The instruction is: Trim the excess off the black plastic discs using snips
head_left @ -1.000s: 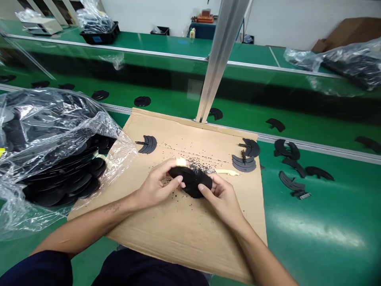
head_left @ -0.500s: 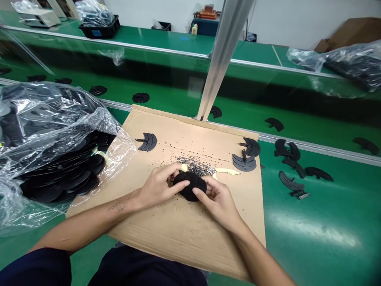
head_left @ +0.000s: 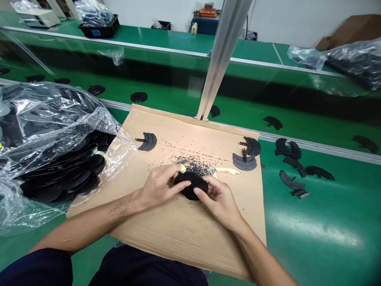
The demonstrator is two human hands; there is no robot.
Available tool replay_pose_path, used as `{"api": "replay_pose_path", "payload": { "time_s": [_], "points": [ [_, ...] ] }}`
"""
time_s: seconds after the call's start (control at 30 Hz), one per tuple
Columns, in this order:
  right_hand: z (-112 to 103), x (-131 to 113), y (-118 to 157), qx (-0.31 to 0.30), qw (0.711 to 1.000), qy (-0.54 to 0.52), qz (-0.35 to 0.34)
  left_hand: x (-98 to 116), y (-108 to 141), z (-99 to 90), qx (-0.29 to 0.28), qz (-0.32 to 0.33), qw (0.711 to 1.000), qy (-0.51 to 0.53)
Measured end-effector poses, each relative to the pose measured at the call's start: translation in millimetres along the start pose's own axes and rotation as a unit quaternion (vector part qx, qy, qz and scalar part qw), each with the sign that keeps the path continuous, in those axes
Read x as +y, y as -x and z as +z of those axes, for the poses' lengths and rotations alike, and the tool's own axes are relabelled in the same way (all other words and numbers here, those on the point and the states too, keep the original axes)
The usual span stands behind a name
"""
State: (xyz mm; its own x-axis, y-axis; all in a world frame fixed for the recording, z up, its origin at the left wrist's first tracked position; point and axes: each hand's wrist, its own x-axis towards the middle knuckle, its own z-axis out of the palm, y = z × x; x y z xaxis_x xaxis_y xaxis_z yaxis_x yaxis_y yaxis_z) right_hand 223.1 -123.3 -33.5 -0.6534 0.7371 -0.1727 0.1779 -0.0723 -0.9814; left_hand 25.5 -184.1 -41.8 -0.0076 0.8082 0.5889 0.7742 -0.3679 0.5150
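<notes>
Over on the green conveyor belt point(head_left: 312, 232), a cardboard sheet point(head_left: 178, 234) is lying flat, and the left hand point(head_left: 157, 187) and right hand point(head_left: 219, 202) are gripping a black molded piece point(head_left: 190, 186), fingers curling tightly around it!

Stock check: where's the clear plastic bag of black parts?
Head view, left side: the clear plastic bag lies against the cardboard sheet's left edge, left of the left hand.

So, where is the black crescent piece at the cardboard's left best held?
Pinch the black crescent piece across its wide curved band, coming from above: it lies flat on the cardboard sheet, and its thin stem, pointing left, looks too slight to hold.
</notes>
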Motion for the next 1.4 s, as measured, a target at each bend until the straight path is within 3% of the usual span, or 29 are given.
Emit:
{"api": "replay_pose_path", "payload": {
  "time_s": [0.23,0.43,0.63,0.73,0.87,1.4],
  "points": [
    [3,3,0,0.042,0.993,0.081,-0.076,4,1,2.8,0.012,0.031,0.999,0.023],
    [4,0,2,0.070,0.982,0.101,-0.141,4,-2,-1.5,-0.033,-0.034,0.983,0.177],
    [5,-2,2,0.051,0.964,0.125,-0.230,5,-1,-1.1,-0.025,-0.026,0.969,0.245],
    [7,0,3,0.053,0.956,0.119,-0.263,4,-2,-3.3,-0.047,0.017,0.967,0.249],
    [9,1,4,0.041,0.958,0.117,-0.257,3,-3,-5.7,-0.053,0.072,0.969,0.232],
    [6,2,1,-0.015,0.957,0.165,-0.238,7,-3,-10.3,-0.054,0.051,0.967,0.244]
  ]
}}
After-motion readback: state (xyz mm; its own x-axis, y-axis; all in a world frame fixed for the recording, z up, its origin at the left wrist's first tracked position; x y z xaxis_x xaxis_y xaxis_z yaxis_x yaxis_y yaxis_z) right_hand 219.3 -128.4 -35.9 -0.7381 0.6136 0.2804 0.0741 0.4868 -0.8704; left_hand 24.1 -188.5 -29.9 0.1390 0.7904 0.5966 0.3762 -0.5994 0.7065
